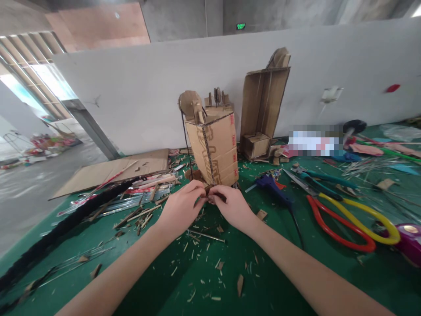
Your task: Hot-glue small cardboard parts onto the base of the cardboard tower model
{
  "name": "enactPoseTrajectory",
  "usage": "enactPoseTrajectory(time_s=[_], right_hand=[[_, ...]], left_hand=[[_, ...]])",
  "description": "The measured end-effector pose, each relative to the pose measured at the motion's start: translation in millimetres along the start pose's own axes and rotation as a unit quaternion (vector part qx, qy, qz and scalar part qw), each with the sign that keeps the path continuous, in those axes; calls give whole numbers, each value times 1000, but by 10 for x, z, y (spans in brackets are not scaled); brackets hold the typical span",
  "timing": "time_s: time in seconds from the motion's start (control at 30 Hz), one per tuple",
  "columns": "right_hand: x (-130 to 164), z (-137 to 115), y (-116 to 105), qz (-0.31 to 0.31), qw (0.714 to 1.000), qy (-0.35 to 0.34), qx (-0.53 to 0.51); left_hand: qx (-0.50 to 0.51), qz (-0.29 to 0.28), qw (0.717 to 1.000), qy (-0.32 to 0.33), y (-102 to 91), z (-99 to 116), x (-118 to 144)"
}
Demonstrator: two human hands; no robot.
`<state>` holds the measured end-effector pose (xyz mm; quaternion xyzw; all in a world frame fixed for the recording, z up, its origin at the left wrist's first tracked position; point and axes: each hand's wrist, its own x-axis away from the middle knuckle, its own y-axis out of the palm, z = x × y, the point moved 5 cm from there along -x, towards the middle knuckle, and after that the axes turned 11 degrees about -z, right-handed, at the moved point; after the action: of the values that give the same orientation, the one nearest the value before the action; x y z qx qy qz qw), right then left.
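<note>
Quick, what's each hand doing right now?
Left hand: closed, pinching a small brown piece at the base of the cardboard model.
Right hand: closed, pinching the same piece.

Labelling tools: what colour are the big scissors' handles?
One red, one yellow, on the scissors right of the hands; head view.

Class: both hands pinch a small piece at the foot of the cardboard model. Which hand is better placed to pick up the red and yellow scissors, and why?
Right. The right hand is on the side where the scissors lie; the left hand would have to cross over it. Both now pinch at the cardboard model.
</note>
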<state>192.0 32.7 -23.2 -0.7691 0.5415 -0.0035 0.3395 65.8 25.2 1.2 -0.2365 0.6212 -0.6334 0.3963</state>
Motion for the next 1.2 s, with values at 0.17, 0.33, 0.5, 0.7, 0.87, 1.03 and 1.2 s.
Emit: enactPoseTrajectory(time_s=[0.17,0.33,0.5,0.7,0.87,1.03,1.2], right_hand=[[1,-3,0,-6,1000,1,4],[-5,7,9,-12,1000,8,-2],[-3,15,9,-7,1000,8,-14],[-4,19,9,-5,1000,15,-3],[-11,12,11,-7,1000,11,0],[-14,-9,23,-22,1000,4,11],[-17,-25,35,-32,999,-6,12]], left_hand=[[-122,-15,992,12,12,75,6],[-142,-13,990,4,23,85,13],[-82,-6,996,-22,21,49,22],[-72,19,997,-15,33,64,25],[-92,31,995,-34,73,85,35],[18,40,997,-65,94,68,59],[111,77,988,-79,95,30,78]])
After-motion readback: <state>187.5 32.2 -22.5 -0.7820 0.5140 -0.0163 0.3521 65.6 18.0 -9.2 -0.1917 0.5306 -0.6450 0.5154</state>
